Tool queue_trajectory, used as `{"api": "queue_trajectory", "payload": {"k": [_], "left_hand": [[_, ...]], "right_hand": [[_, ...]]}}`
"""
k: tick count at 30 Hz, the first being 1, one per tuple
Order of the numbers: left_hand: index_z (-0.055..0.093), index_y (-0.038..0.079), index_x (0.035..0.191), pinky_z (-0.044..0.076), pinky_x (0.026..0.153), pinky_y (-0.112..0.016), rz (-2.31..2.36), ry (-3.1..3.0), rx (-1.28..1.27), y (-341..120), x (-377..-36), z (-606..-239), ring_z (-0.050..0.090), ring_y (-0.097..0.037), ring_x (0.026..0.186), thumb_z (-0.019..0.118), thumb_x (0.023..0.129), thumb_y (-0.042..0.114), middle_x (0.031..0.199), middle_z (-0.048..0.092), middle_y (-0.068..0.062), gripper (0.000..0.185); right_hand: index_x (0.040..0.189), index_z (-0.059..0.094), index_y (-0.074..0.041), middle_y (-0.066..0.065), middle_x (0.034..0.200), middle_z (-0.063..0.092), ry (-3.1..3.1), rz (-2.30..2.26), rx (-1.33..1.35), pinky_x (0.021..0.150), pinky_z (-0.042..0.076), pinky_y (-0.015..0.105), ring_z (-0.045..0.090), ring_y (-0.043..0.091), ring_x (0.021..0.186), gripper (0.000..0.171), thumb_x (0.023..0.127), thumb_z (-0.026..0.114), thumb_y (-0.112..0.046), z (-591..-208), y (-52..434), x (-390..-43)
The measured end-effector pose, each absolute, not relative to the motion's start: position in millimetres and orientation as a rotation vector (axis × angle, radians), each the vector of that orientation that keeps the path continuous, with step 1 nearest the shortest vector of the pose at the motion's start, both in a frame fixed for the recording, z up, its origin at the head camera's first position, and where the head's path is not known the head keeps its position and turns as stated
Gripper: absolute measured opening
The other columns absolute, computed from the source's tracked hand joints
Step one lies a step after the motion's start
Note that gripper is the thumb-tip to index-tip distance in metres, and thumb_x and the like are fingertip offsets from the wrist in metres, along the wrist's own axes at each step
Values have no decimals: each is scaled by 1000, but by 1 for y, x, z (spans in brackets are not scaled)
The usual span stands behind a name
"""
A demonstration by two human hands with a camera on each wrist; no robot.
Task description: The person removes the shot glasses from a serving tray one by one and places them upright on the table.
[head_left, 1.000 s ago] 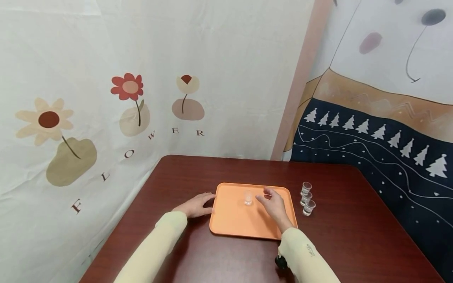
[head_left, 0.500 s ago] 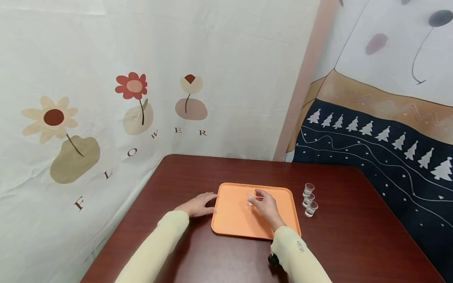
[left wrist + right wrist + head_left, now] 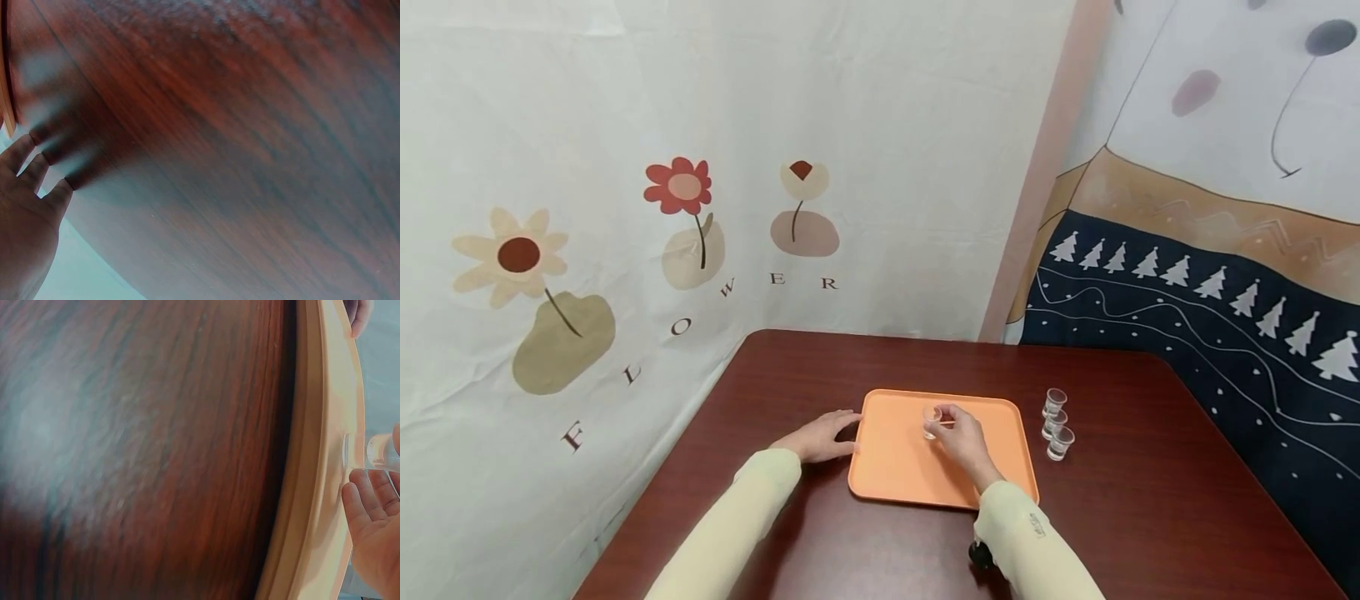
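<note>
An orange tray [image 3: 895, 467] lies on the dark red table [image 3: 850, 358]. On it stands a small clear cup [image 3: 931, 421], and my right hand [image 3: 958, 437] pinches it near the rim. In the right wrist view the cup [image 3: 381, 453] shows at the right edge beside my fingers [image 3: 362, 500], over the tray [image 3: 319, 456]. My left hand [image 3: 820, 435] rests flat on the table with its fingertips at the tray's left edge; the left wrist view shows these fingers [image 3: 28, 165] straight on the wood.
Three more clear cups [image 3: 1055, 423] stand in a short row on the table right of the tray. Printed fabric backdrops hang behind the table on the left and right. A small black object [image 3: 979, 554] sits under my right sleeve.
My right hand moved left across the tray and took hold of the clear cup. The left hand stayed in place.
</note>
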State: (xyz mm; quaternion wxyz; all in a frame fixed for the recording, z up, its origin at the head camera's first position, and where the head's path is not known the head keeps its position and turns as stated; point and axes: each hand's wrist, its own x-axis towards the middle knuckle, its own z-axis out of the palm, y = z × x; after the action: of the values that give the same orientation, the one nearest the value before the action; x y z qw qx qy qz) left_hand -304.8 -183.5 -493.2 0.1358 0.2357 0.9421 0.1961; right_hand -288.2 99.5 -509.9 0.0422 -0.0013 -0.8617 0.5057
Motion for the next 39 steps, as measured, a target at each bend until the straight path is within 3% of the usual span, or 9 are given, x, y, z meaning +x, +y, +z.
{"api": "queue_trajectory", "payload": {"k": [7, 17, 28, 39], "left_hand": [[44, 9, 150, 28, 114, -50, 591, 2726, 692, -187, -304, -493, 31, -35, 144, 66, 96, 38, 154, 38, -18, 65], [44, 8, 149, 28, 113, -51, 616, 2717, 693, -189, -301, -493, 30, -36, 144, 65, 96, 37, 153, 38, -19, 64], [44, 12, 150, 28, 114, -49, 574, 2723, 692, -184, -302, -497, 31, -33, 144, 65, 97, 38, 154, 37, -17, 63], [44, 6, 149, 29, 113, -50, 595, 2725, 745, -186, -304, -496, 33, -36, 142, 65, 96, 36, 152, 39, -20, 64]], "right_hand": [[124, 66, -4, 9, 112, 69, -2609, 1572, -10, 76, 56, 34, 67, 25, 100, 38, 92, 74, -22, -499, 110, -283], [109, 69, -7, 5, 100, 70, -2576, 1539, 6, 73, 54, 33, 69, 21, 93, 28, 88, 77, -24, -492, 131, -277], [117, 70, -4, 7, 105, 71, -2587, 1457, 0, 73, 55, 32, 70, 23, 94, 38, 86, 79, -24, -481, 167, -259], [113, 70, -4, 6, 100, 70, -2575, 1499, 8, 70, 52, 27, 68, 19, 88, 36, 87, 79, -27, -482, 200, -240]]}}
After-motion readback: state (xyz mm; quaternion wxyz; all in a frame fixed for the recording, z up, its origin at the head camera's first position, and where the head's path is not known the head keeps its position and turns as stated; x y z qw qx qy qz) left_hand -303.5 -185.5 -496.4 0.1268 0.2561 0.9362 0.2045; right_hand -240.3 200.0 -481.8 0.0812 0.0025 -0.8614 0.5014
